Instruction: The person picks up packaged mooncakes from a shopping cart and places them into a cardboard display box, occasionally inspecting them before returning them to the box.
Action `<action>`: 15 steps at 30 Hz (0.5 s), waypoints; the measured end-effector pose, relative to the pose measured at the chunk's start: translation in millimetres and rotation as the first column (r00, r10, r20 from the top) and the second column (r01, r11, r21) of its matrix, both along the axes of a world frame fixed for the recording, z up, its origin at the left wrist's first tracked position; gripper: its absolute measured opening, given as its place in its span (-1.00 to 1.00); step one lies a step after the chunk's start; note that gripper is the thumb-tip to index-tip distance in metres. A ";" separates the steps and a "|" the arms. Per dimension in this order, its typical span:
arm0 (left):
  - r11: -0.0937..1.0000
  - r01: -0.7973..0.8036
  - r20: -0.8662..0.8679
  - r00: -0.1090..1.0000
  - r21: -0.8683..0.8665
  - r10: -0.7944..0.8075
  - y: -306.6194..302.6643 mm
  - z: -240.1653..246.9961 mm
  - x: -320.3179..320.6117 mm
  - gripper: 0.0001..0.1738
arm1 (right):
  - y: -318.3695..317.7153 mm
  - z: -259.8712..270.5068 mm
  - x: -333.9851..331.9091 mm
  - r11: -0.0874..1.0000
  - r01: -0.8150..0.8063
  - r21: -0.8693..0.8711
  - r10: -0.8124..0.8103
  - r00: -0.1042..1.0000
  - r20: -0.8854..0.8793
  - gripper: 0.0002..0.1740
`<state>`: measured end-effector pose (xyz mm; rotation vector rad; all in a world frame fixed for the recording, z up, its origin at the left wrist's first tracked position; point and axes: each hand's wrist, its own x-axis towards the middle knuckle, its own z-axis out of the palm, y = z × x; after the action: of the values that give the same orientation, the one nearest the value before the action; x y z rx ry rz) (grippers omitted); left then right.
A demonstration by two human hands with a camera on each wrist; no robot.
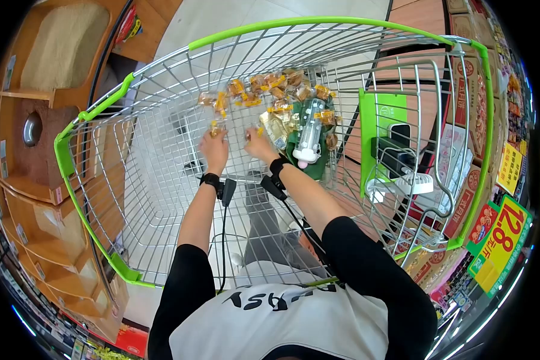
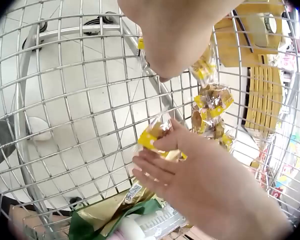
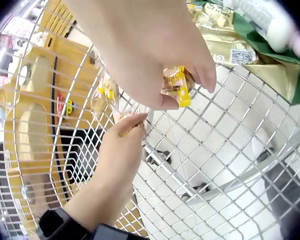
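Both hands are inside a wire shopping cart (image 1: 156,198). The left hand (image 1: 214,150) pinches a small brown snack in a clear wrapper with yellow print (image 1: 215,127); in the left wrist view that hand hides most of it. Close by, the right hand (image 1: 260,147) holds another wrapped snack (image 3: 179,86) between thumb and fingers. Several like snacks (image 1: 274,81) lie in a loose row and pile beyond the hands. Right of the right hand are a gold packet (image 1: 275,129) and a dark green bag (image 3: 245,29), with a clear and white bottle (image 1: 309,132) on top.
A green-trimmed rim (image 1: 318,21) surrounds the cart. In its seat section stand a green panel (image 1: 369,144), a phone (image 1: 399,131) and a white plastic piece (image 1: 417,183). Wooden display bins (image 1: 48,228) line the left; stacked cartons (image 1: 468,102) and a price sign (image 1: 501,243) are right.
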<state>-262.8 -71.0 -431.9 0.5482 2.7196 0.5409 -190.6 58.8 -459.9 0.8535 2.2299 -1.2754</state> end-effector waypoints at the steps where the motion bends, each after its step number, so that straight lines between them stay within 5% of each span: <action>1: 0.997 -0.044 0.056 0.998 0.059 0.041 -3.0 -5.0 -1.8 -0.67 | -1.5 -6.9 10.0 0.999 0.027 -0.040 -0.028 0.999 -0.033 -0.50; 3: 0.982 -0.043 0.011 0.999 0.183 0.042 -11.1 -26.7 -7.7 -0.70 | -10.5 -11.2 17.9 0.998 0.051 -0.034 -0.055 0.991 -0.125 -0.58; 5: 0.950 -0.053 0.148 0.989 0.307 0.008 -14.6 -37.9 -10.8 -0.74 | -18.4 -1.5 23.2 0.974 0.080 -0.214 -0.111 0.984 -0.139 -0.64; 7: 0.926 -0.095 0.153 0.987 0.365 0.041 -8.9 -30.4 -7.7 -0.79 | -17.3 55.8 18.7 0.947 0.099 -0.304 -0.143 0.982 -0.126 -0.66; 10: 0.824 -0.465 0.633 0.754 0.323 0.178 1.1 -21.1 -7.8 -0.77 | -9.2 117.6 13.1 0.887 0.123 -0.446 -0.198 0.972 -0.126 -0.68; 11: 0.825 -0.456 0.625 0.762 0.335 0.168 3.3 -31.4 -9.0 -0.77 | -8.6 129.6 11.1 0.857 0.133 -0.499 -0.227 0.965 -0.133 -0.67; 12: 0.727 -0.632 0.902 0.429 0.270 0.038 10.0 -30.2 -10.5 -0.75 | -7.8 135.8 12.1 0.864 0.118 -0.489 -0.267 0.932 -0.247 -0.69; 13: 0.647 -0.753 0.988 0.028 0.121 -0.152 14.2 -28.1 -13.2 -0.71 | -6.5 142.2 12.9 0.866 0.117 -0.485 -0.271 0.927 -0.260 -0.69; 15: 0.674 -0.736 0.986 -0.059 0.064 -0.157 20.1 1.4 -7.5 -0.68 | 0.0 156.2 14.9 0.795 0.120 -0.594 -0.402 0.838 -0.369 -0.71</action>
<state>-270.3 -50.9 -430.5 -0.4352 1.0285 1.3506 -175.7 58.8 -303.7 0.6861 1.9003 -2.3485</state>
